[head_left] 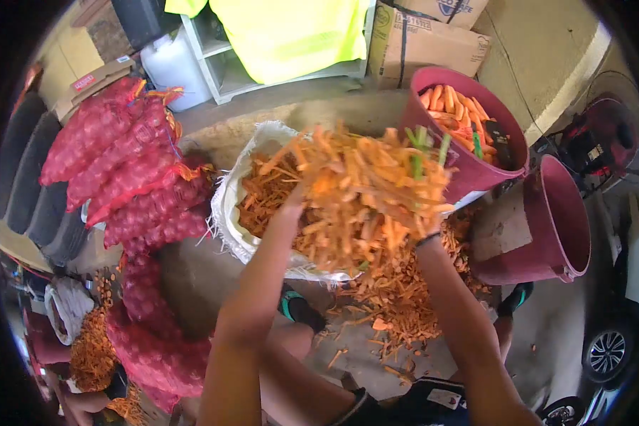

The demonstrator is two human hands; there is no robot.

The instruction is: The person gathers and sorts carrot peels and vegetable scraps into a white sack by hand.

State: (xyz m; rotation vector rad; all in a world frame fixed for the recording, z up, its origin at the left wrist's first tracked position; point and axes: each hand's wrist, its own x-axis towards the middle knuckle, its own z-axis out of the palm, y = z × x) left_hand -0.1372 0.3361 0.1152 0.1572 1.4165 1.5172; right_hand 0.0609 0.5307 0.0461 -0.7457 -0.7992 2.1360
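Note:
A large heap of orange carrot peelings [369, 188] is held up between my two hands, over the right side of an open white sack [227, 206]. My left hand [307, 193] is at the heap's left side, mostly buried in it. At the lower right of the heap is my right hand [426, 226], also largely covered, with a dark band at the wrist. The fingers of both hands are hidden. More peelings [259, 199] lie inside the sack. Below the held heap, a loose pile of peelings [397, 305] spreads on the floor between my feet.
A pink tub with peeled carrots [456, 110] stands at the back right, beside another pink tub [564, 213]. Red mesh sacks [131, 156] are stacked at the left. Cardboard boxes [426, 46] and a shelf [224, 74] stand behind. Part of another person [85, 403] shows at the lower left.

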